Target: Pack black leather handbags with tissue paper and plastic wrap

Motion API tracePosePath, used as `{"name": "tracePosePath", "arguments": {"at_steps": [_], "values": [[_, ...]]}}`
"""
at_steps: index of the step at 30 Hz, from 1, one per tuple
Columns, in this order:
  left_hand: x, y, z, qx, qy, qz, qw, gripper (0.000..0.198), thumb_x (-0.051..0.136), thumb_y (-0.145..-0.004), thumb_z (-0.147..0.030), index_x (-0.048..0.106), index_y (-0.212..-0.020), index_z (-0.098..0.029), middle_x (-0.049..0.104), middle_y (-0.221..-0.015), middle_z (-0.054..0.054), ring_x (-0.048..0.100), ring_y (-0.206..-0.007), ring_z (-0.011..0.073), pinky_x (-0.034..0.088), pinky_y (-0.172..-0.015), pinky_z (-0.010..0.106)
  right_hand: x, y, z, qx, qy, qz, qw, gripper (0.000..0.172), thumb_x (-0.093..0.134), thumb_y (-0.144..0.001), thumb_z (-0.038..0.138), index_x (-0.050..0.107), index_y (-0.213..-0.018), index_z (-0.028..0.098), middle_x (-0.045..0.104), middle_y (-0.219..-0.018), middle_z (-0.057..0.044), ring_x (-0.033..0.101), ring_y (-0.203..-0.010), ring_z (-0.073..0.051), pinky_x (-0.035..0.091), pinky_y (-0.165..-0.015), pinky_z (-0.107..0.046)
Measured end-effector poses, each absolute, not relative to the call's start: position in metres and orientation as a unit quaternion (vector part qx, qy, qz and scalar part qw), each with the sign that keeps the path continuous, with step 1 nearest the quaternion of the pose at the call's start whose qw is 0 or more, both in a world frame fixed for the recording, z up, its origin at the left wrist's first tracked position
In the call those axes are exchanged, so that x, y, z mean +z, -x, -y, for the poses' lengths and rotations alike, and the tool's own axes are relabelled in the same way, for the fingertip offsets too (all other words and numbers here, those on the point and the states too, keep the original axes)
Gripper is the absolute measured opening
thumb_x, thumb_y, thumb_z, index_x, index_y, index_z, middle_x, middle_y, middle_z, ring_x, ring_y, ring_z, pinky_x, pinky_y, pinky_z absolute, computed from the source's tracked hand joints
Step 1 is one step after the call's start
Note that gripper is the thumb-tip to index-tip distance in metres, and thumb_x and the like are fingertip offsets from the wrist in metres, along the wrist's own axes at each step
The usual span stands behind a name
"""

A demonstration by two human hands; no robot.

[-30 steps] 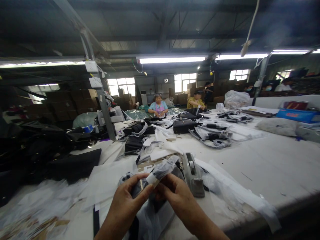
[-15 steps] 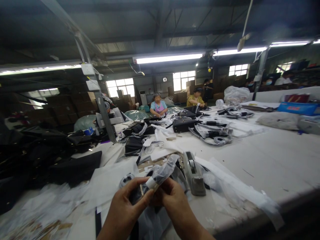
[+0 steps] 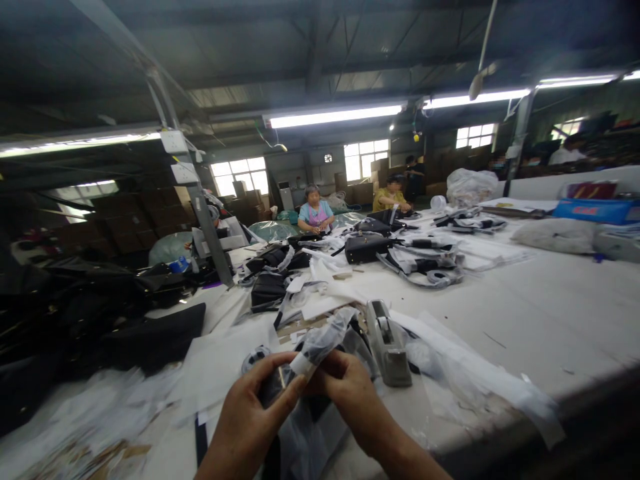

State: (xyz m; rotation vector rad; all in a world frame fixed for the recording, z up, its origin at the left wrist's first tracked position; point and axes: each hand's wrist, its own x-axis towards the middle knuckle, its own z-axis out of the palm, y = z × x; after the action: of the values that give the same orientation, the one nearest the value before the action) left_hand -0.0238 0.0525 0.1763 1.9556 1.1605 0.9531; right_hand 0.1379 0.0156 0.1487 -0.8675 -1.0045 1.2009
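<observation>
My left hand (image 3: 255,407) is closed, thumb and forefinger pinching a plastic-wrapped strap (image 3: 325,337) where a small white band (image 3: 301,364) crosses it. From the other side my right hand (image 3: 353,393) grips the same strap, its fingertips partly hidden behind the wrap. The strap looks dark under cloudy film. More film and black material hang below my hands; their full shape is hidden. Just right of the strap stands a grey tape dispenser (image 3: 390,347). A coil of wrapped strap (image 3: 255,359) lies beyond my left hand.
Black handbags (image 3: 367,248) and wrapped straps lie across the white table (image 3: 525,313). Black bag pieces (image 3: 150,333) are heaped at left, above loose plastic film (image 3: 100,400). A metal post (image 3: 205,227) rises at the table. Two co-workers (image 3: 316,215) sit across it.
My right hand has shifted slightly up along the wrapped strap, its forearm swinging a little right. My left hand keeps its pinch by the white band. The view has moved slightly.
</observation>
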Motion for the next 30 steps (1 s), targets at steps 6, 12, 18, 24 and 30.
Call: {"name": "tracePosePath", "arguments": {"at_steps": [6,12,18,24,30], "values": [[0.173,0.019,-0.056,0.363,-0.741,-0.452,0.339,0.061,0.071,-0.075,-0.055,0.055,-0.126,-0.027,0.075,-0.096,0.002,0.071,-0.078,0.0211,0.058,-0.075,0.032,0.158,-0.129,0.006,0.648,0.245,0.316,0.648,0.038,0.070,-0.083,0.042,0.073,-0.112,0.016,0.072,-0.106,-0.009,0.064,-0.101,-0.022,0.046,-0.095,-0.033],[0.184,0.017,-0.050,0.371,-0.746,-0.425,0.355,0.063,0.069,-0.079,-0.055,0.050,-0.132,-0.028,0.073,-0.106,0.003,0.070,-0.094,0.0230,0.055,-0.088,0.035,0.166,-0.120,-0.007,0.609,0.252,0.323,0.679,0.037,0.069,-0.087,0.042,0.072,-0.112,0.015,0.072,-0.103,-0.008,0.065,-0.102,-0.022,0.042,-0.102,-0.035],[0.163,0.053,-0.051,0.404,-0.708,-0.383,0.436,0.082,0.053,-0.083,-0.071,0.035,-0.149,-0.026,0.052,-0.145,0.012,0.049,-0.132,0.0306,0.040,-0.110,0.042,0.144,-0.149,-0.013,0.510,0.386,0.460,0.615,0.050,0.056,-0.091,0.058,0.072,-0.110,0.014,0.073,-0.104,-0.010,0.065,-0.103,-0.026,0.046,-0.099,-0.042],[0.076,0.086,-0.044,0.404,-0.658,-0.423,0.474,0.080,0.036,-0.087,-0.075,0.039,-0.147,-0.023,0.042,-0.153,0.011,0.035,-0.142,0.0300,0.030,-0.117,0.047,0.063,-0.181,-0.010,0.273,0.605,0.475,0.578,0.048,0.052,-0.091,0.059,0.071,-0.111,0.019,0.069,-0.118,-0.012,0.059,-0.116,-0.031,0.041,-0.106,-0.049],[0.036,0.059,-0.030,0.390,-0.642,-0.474,0.460,0.071,0.055,-0.089,-0.059,0.039,-0.147,-0.022,0.048,-0.149,0.010,0.038,-0.140,0.0288,0.029,-0.117,0.045,-0.002,-0.178,-0.039,0.147,0.658,0.546,0.497,0.068,0.048,-0.092,0.056,0.038,-0.148,0.019,0.028,-0.159,-0.013,0.025,-0.146,-0.030,0.026,-0.117,-0.052]]}}
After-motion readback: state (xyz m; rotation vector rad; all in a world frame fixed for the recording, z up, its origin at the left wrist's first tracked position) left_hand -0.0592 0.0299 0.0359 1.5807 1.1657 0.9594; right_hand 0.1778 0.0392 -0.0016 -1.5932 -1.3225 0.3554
